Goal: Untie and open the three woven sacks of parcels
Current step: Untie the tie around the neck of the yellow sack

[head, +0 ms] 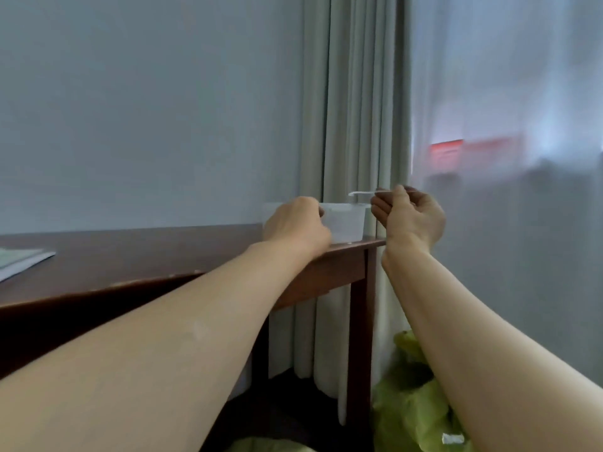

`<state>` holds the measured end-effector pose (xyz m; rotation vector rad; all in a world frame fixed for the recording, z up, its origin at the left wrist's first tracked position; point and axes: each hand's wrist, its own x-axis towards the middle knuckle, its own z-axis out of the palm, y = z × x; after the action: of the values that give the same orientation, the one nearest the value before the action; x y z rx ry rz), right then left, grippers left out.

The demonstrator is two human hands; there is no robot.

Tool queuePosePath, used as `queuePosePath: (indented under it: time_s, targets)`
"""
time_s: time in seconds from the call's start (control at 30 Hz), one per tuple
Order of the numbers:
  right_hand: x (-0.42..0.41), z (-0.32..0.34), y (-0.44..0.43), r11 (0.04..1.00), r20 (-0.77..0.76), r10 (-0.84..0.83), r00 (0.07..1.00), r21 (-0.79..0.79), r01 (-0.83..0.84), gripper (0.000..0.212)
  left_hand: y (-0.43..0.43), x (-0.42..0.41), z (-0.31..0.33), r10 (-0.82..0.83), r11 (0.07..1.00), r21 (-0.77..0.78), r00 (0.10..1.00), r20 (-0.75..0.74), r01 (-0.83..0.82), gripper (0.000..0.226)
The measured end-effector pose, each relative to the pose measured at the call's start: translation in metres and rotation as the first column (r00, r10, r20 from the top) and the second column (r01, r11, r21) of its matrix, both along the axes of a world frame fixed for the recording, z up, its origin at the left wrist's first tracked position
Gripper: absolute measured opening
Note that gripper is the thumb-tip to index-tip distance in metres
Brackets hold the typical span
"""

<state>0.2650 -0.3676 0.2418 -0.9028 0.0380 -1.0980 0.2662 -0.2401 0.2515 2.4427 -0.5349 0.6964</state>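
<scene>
Status: your hands are off the sacks right now. Your left hand (295,223) holds the left end of a clear tub (346,223) that sits on the far right corner of the desk (163,252), fingers curled round its rim. Your right hand (409,216) is clamped on a thin white strip (362,192), pinched between thumb and fingertips. Its free end pokes left over the tub's open top, not touching it as far as I can see. My read: the strip is a tie off one sack and you're about to drop it in the tub. That's a guess, since the strip is blurred.

Task thing: the green sack (411,412) is on the floor at lower right, beside the desk leg and under your right forearm. It's crumpled, with a small white label (452,438) on it. A second green patch (261,446) shows at the bottom edge, centre. Can't tell if that's another sack or the same one.

Progress: can't confirm from here. No sack mouth, knot or parcel is in frame, so open vs tied is unknown for all three. If the strip is a tie, at least one sack is untied. Opening it and the other two are unverified. Treat it as partway at best.

Next, I'd say: let the strip go over the tub, release the tub, look down and get both hands on the next sack neck.
</scene>
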Motion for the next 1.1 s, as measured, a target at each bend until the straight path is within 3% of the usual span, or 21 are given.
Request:
queuePosePath:
  time_s: [0.17, 0.23, 0.3, 0.37, 0.6, 0.8, 0.93, 1.1]
  targets:
    - [0.05, 0.02, -0.017, 0.947, -0.165, -0.164, 0.973, -0.301, 0.109, 0.016, -0.024, 0.025, 0.018, 0.077, 0.996, 0.05, 0.995, -0.07, -0.073, 0.044]
    - [0.067, 0.026, -0.021, 0.897, -0.263, -0.196, 0.945, -0.437, 0.064, 0.022, -0.027, 0.029, 0.023, 0.095, 0.995, 0.051, 0.992, -0.083, -0.091, 0.045]
    - [0.076, 0.03, -0.023, 0.777, -0.442, -0.292, 0.848, -0.627, -0.06, 0.03, -0.027, 0.032, 0.026, 0.11, 0.993, 0.054, 0.99, -0.083, -0.106, 0.047]
    - [0.076, 0.032, -0.022, 0.694, -0.517, -0.324, 0.792, -0.699, -0.172, 0.034, -0.026, 0.033, 0.027, 0.115, 0.992, 0.055, 0.99, -0.082, -0.11, 0.048]
    - [0.051, -0.003, -0.008, 0.716, -0.419, -0.332, 0.846, -0.695, -0.063, 0.034, -0.014, 0.021, 0.008, 0.022, 0.998, 0.062, 0.997, -0.076, -0.018, 0.054]
    - [-0.007, -0.064, 0.032, 0.689, -0.378, -0.425, 0.823, -0.725, 0.023, 0.031, 0.018, -0.019, -0.05, -0.153, 0.975, 0.142, 0.979, -0.133, 0.172, 0.037]
    - [-0.056, -0.11, 0.07, 0.764, -0.555, -0.324, 0.766, -0.631, -0.134, 0.023, 0.059, -0.044, -0.095, -0.206, 0.957, 0.134, 0.929, -0.307, 0.257, 0.041]
    - [-0.117, -0.168, 0.119, 0.76, -0.816, -0.123, 0.565, -0.444, -0.475, 0.015, 0.108, -0.069, -0.158, -0.206, 0.948, 0.11, 0.838, -0.506, 0.3, 0.027]
